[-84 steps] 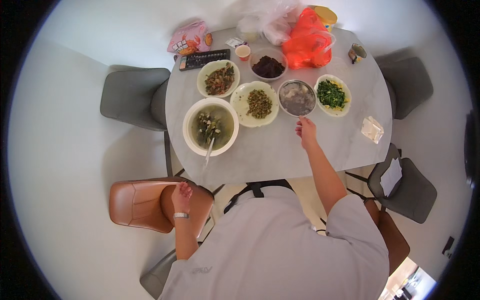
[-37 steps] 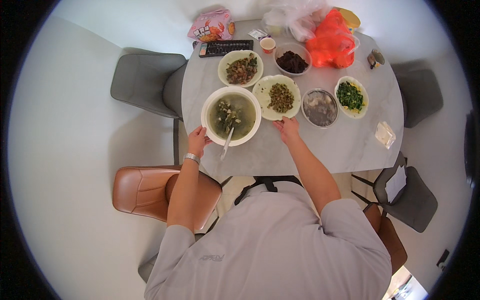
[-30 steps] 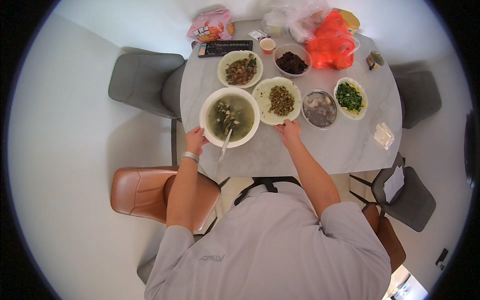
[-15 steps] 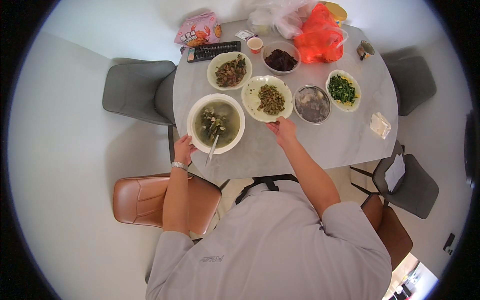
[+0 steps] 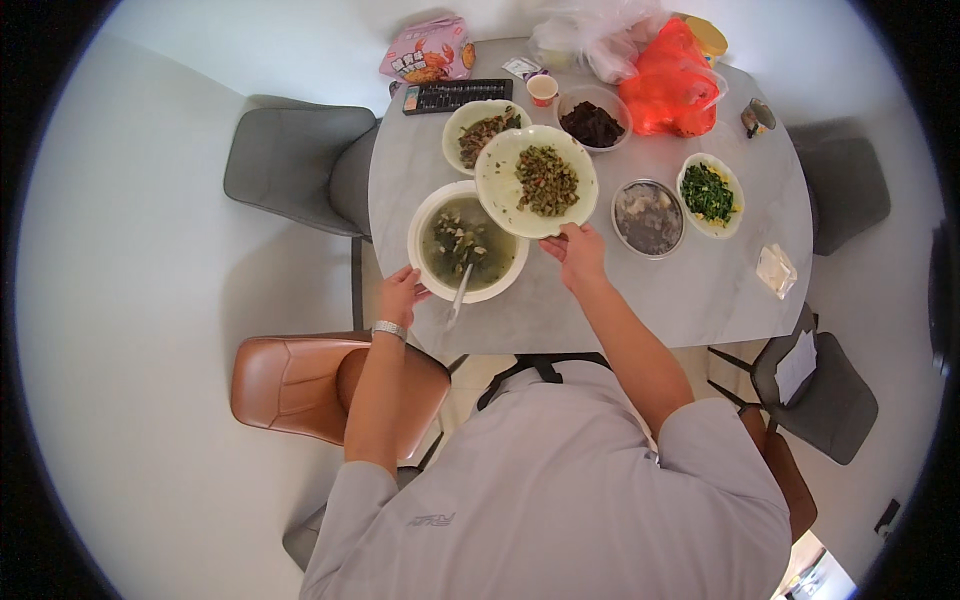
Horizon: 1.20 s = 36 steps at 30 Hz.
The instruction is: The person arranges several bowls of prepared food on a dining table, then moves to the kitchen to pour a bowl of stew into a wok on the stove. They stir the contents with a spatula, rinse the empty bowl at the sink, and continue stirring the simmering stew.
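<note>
Though pale itself, a wavy-rimmed plate (image 5: pixel 499 186) of brownish-green chopped food (image 5: pixel 548 181).

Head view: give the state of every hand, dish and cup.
Left hand, touching soup bowl
Right hand, gripping raised plate
Soup bowl, uncovered, spoon inside
Raised plate, carrying chopped food
Far plate, partly hidden
Tub, uncovered
Steel bowl, uncovered
Greens plate, loaded
Cup, upright

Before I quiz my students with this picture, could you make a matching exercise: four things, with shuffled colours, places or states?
1. Left hand
2. Right hand
3. Snack packet
4. Spoon

A. Pink
B. Leaning in the soup bowl
C. Gripping a plate
D. By the soup bowl's lower-left rim

Pairs: 1-D, 2-C, 3-A, 4-B
</note>
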Each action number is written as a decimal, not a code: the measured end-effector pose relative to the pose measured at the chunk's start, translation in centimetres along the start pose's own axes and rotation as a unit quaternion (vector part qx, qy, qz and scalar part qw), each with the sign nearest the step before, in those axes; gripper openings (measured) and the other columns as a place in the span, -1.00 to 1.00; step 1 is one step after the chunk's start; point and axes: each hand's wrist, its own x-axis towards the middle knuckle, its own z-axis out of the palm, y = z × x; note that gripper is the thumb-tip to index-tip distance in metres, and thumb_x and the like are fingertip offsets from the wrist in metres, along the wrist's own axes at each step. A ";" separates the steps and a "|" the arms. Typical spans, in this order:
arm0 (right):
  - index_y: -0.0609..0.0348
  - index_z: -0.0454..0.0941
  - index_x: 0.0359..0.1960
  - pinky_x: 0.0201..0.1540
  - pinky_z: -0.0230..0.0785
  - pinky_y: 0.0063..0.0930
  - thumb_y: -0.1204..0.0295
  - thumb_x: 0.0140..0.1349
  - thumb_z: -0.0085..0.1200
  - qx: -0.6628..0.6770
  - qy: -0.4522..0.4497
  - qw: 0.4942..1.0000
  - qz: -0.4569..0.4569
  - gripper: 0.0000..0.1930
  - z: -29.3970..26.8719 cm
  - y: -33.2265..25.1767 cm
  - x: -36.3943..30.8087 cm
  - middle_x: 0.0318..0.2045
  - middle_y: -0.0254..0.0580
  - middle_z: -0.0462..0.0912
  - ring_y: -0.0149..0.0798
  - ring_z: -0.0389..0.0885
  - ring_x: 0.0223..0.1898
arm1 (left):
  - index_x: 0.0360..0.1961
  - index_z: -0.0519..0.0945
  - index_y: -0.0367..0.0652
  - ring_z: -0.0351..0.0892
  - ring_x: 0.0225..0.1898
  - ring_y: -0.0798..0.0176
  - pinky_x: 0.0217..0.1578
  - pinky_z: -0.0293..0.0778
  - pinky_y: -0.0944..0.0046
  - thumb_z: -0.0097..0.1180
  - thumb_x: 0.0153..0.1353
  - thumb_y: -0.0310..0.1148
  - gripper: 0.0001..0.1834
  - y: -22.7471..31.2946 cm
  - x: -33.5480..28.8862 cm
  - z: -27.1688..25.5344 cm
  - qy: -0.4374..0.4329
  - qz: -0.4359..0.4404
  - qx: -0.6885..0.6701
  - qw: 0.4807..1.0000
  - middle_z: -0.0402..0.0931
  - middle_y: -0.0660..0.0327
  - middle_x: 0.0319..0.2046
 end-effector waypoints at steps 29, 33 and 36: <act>0.33 0.55 -0.09 -0.39 0.67 -0.41 0.57 0.25 -0.04 -0.107 -0.018 0.991 0.076 -0.77 -3.9 -5.0 -9.2 -0.33 -0.05 0.70 -0.25 0.72 -0.48 | 0.32 0.33 -0.03 0.47 0.15 0.07 0.14 0.48 0.03 -0.15 0.40 0.04 -0.42 -3.3 1.4 19.2 -0.240 -0.108 -0.358 0.896 0.40 0.15 0.25; 0.31 0.55 -0.09 -0.35 0.66 -0.38 0.55 0.26 -0.03 -0.123 -0.021 0.990 0.064 -0.79 -4.5 -5.7 -8.6 -0.32 -0.08 0.71 -0.27 0.71 -0.45 | 0.30 0.36 -0.05 0.48 0.14 0.05 0.12 0.49 0.01 -0.17 0.39 0.06 -0.42 -3.2 3.3 19.1 -0.264 -0.116 -0.381 0.878 0.42 0.14 0.23; 0.30 0.55 -0.09 -0.34 0.66 -0.39 0.55 0.27 -0.03 -0.127 -0.021 0.990 0.062 -0.78 -4.5 -6.4 -8.5 -0.32 -0.09 0.71 -0.28 0.71 -0.45 | 0.28 0.39 -0.06 0.48 0.13 0.04 0.11 0.50 -0.01 -0.19 0.39 0.07 -0.41 -2.5 5.1 18.6 -0.275 -0.121 -0.387 0.872 0.44 0.13 0.22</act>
